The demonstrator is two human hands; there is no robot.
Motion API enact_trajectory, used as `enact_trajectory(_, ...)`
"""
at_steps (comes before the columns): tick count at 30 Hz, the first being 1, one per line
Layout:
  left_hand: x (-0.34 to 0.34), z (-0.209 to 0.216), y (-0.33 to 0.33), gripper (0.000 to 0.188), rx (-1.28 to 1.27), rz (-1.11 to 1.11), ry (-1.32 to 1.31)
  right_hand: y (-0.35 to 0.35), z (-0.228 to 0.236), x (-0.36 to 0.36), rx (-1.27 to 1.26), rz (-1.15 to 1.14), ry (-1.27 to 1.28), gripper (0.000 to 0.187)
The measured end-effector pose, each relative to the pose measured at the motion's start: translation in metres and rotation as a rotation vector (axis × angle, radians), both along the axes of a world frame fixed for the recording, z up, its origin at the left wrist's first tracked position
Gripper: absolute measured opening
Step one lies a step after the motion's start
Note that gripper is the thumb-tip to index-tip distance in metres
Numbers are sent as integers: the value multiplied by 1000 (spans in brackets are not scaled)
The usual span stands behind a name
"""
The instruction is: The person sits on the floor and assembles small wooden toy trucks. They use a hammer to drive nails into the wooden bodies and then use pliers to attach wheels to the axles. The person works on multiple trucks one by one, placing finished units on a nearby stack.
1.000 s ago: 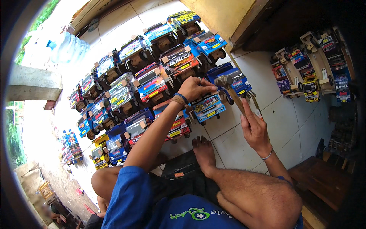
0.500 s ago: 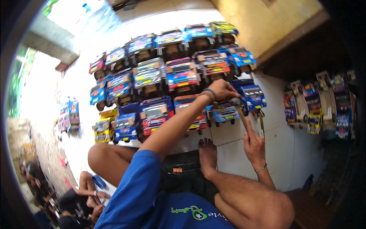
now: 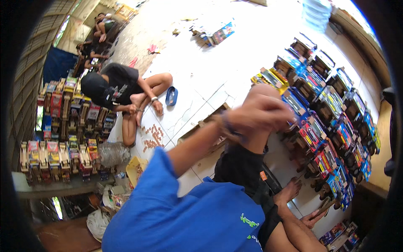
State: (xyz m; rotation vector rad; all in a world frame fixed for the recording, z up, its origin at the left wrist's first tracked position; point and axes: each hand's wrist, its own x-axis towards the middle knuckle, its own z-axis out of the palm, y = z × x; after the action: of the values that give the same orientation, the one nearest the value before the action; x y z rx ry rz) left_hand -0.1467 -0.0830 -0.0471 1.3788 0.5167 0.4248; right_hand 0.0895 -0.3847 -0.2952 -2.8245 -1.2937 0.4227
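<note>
My left hand (image 3: 266, 113) is raised in front of my bent knee, smeared by motion, so its fingers and anything in them cannot be made out. Low on the right, my right hand (image 3: 310, 219) is closed round the wooden handle of a hammer (image 3: 325, 207), whose head does not show clearly. Rows of colourful toy trucks (image 3: 312, 133) stand on the white tiles beyond my knee and foot, the hammer close to the nearest ones. A shallow wooden tray (image 3: 200, 122) is partly hidden behind my left forearm.
At left another person (image 3: 119, 90) sits on the floor beside a blue dish (image 3: 171, 96) and scattered small brown pieces (image 3: 153, 137). More toy trucks (image 3: 69, 111) are stacked behind them. A yellow container (image 3: 134, 171) stands near my left elbow; a large clear-blue bottle (image 3: 316, 16) is far right.
The view has swung left, bringing the seated person and stacked trucks in. My left hand has left the blue truck and lifted toward my knee. My right hand stays low with the hammer.
</note>
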Motion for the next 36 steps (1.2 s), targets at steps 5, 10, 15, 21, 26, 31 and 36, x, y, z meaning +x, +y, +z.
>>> enact_trajectory(5,-231,-71,-38,45,183,320,1219,-4,-10,-7,30,201,-359,40)
enact_trajectory(10,-295,-225,-132,28,193,404,1185,-23,48,44,251,179,330,46)
enact_trajectory(15,-261,-311,-161,47,234,686,1353,-20,92,59,49,418,706,52)
enact_trajectory(21,-241,-311,-171,51,219,802,1414,24,104,66,-408,472,744,47)
enact_trajectory(26,-241,-315,-173,27,482,821,1441,29,90,79,-509,438,768,46)
enact_trajectory(31,-235,-335,-166,14,435,733,1453,34,105,70,-453,260,881,48)
enact_trajectory(36,-239,-334,-148,18,449,546,1495,42,128,63,-369,167,891,51)
